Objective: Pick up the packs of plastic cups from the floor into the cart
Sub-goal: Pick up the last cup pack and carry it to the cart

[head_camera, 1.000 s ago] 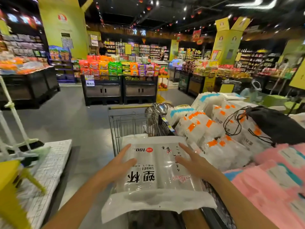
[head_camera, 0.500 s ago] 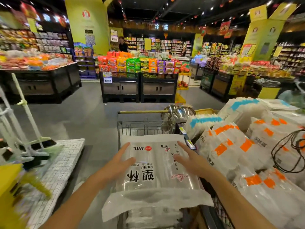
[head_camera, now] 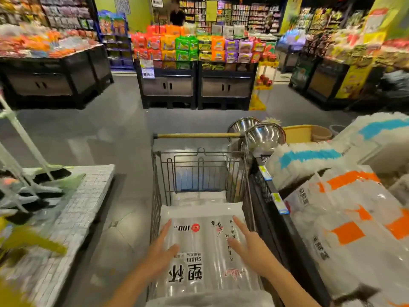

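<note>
Clearance: open grey floor [head_camera: 115, 134] left of and beyond the cart [head_camera: 199, 169]; display shelf of bagged cups [head_camera: 345, 218] hard against its right side.
Cart contents: pack of plastic cups [head_camera: 205, 258] lies flat in the near end, over another white pack; far end bare.
Hands: left hand [head_camera: 160, 251] and right hand [head_camera: 250, 244] rest on the pack, fingers spread, gripping nothing.
Obscured: pack's near edge cut off; items at left blurred.

Steel bowls [head_camera: 263, 135] beside a yellow tub [head_camera: 296, 134] — snack display stand [head_camera: 197, 63] beyond, across grey floor [head_camera: 99, 134]
</note>
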Motion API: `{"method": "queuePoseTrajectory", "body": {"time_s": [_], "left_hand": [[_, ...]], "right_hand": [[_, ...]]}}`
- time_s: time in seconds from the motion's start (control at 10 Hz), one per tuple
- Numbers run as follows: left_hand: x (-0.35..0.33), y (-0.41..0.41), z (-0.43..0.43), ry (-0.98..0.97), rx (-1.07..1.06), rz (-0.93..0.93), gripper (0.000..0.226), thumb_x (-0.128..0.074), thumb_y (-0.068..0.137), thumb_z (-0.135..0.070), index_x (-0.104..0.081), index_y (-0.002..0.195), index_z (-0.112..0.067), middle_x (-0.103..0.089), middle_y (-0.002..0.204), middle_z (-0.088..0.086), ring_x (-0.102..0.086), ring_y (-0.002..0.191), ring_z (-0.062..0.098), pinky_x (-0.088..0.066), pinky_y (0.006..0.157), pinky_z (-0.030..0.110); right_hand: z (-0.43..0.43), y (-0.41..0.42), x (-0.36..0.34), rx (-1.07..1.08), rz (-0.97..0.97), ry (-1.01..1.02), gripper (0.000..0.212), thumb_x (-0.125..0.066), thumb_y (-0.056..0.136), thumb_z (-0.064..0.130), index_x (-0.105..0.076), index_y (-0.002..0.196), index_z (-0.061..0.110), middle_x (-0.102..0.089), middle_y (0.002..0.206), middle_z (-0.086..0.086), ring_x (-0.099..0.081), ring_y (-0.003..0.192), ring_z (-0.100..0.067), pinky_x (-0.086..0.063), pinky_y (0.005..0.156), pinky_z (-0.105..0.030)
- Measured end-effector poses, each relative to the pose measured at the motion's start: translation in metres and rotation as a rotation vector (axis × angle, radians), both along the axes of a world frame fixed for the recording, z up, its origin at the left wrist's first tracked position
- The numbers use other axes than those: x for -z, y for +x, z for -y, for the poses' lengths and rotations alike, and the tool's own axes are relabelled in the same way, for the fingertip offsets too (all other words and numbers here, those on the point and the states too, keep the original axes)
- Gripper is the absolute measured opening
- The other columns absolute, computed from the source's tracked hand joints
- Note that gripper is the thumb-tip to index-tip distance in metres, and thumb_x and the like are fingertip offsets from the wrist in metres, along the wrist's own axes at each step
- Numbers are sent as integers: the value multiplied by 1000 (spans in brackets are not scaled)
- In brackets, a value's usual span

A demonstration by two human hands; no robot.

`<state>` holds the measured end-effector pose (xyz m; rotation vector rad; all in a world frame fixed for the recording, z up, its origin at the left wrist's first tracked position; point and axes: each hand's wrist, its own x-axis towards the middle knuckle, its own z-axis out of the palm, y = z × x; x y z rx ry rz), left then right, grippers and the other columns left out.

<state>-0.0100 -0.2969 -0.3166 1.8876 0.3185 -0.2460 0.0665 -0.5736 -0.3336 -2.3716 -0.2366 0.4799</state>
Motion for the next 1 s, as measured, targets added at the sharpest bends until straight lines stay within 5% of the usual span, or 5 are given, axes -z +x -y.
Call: {"method": "queuePoseTrajectory", "body": {"time_s": [0.3, 0.5, 0.6, 0.8, 1.0], "left_hand": [[148, 30, -9, 27, 92, -169, 77, -56, 96, -22, -8, 148, -53, -16, 151, -19, -10, 148, 15, -11, 121, 42], [222, 25, -21, 79, 239, -195, 85, -53, 86, -52, 12, 140, -64, 5, 154, -19, -8, 150, 20, -9, 121, 51], [229, 32, -21, 92, 244, -169, 86, -42, 78, -78, 16, 139, -65, 5, 155, -20, -5, 149, 19, -10, 119, 58], [209, 28, -13, 249, 248, -296, 79, -44, 94, -54, 18, 143, -58, 10, 163, -4, -1, 149, 33, -9, 117, 60], [156, 38, -17, 487, 218, -340, 69, -48, 90, -34, -17, 150, -46, -6, 160, 3, -25, 144, 27, -31, 115, 44]], "right_hand": [[-9, 9, 130, 60, -202, -78, 70, -40, 90, 74, 6, 143, 68, -53, 129, 1, -58, 105, -7, -45, 94, -29], [-18, -7, 181, 35, -187, -167, 73, -8, 67, 96, 31, 125, 76, -44, 142, 4, -45, 126, -15, -35, 103, -30], [-19, 1, 177, 82, -274, -130, 72, -36, 95, 68, 15, 145, 64, -28, 153, -3, -32, 140, -24, -29, 113, -46], [-22, 1, 165, 32, -293, -185, 86, -15, 68, 96, 20, 141, 66, -26, 157, -3, -37, 137, -21, -34, 113, -45], [-31, -9, 109, 31, -237, -379, 68, -30, 96, 66, 2, 154, 49, -1, 166, -6, -25, 147, -28, -36, 112, -39]]}}
